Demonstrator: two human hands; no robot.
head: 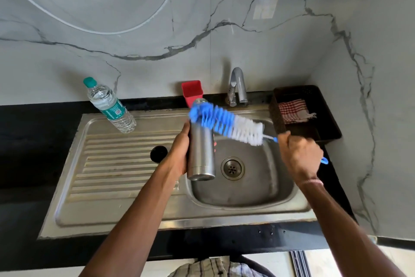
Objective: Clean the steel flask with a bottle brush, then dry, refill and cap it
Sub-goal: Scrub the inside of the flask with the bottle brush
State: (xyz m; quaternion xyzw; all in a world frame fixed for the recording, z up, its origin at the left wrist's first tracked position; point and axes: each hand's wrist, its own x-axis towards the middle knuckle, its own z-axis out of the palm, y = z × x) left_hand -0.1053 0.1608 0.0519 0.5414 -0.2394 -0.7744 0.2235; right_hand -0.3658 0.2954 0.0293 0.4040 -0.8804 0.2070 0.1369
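steel flask (201,142) upright over sink (258,191) | left grip (177,153) wrapped round mid-body | right grip (298,155) clenched on bottle brush (226,124) handle, bristle tip at mouth | handling: rigid, likely slick wet; best held mid-body

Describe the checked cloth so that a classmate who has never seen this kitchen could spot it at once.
Start at the steel sink and look right of the tap. There a dark tray sits in the corner, and the cloth lies inside it. It is the only red-and-white checked thing; the red holder nearby is plain.
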